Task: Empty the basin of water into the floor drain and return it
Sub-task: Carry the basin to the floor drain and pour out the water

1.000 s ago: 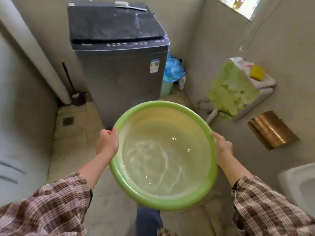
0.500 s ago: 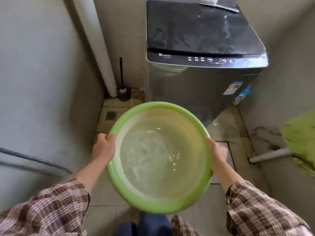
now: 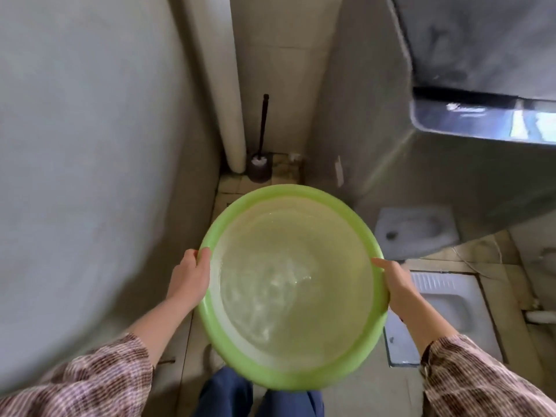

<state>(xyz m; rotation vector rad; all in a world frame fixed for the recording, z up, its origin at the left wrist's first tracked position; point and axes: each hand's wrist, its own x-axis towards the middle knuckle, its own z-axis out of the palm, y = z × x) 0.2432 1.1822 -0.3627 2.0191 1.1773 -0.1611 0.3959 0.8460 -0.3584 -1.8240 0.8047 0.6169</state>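
I hold a round light-green basin [image 3: 272, 379] level in front of me, with rippling water [image 3: 285, 293] filling its lower part. My left hand [image 3: 189, 276] grips the left rim, thumb hooked over the edge. On the right rim sits my right hand [image 3: 397, 285], fingers under it. The floor drain is hidden behind the basin. Tiled floor [image 3: 231, 189] shows just beyond the far rim.
A grey wall [image 3: 90, 145] is close on the left, with a white pipe [image 3: 225, 85] and a toilet brush [image 3: 260, 164] in the corner ahead. The washing machine [image 3: 451, 130] stands at the right. A white squat toilet [image 3: 445, 308] lies in the floor at lower right.
My view has turned left and moved closer to the corner. The washing machine slid to the right edge, and the floor drain went out of sight behind the basin. Both hands keep their grip.
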